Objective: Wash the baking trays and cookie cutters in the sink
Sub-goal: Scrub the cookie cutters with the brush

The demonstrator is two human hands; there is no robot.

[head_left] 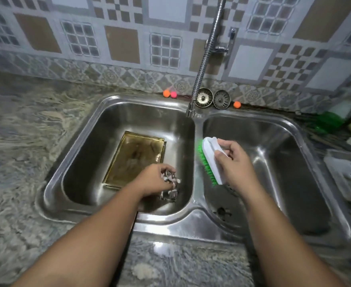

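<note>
A gold-coloured baking tray (133,156) lies flat on the floor of the left basin of a steel double sink (197,216). At the tray's near right corner my left hand (153,180) is closed on shiny metal cookie cutters (171,186); more cutters lie under it in the basin. My right hand (233,162) holds a white scrubbing brush (210,159) with green bristles over the divider between the basins, bristles turned left.
A flexible steel tap hose (205,56) hangs over the sink's back rim. Two strainer plugs (213,98) and small orange and pink balls (169,93) rest by the wall. A grey tray (348,175) and green items (328,121) sit on the right counter.
</note>
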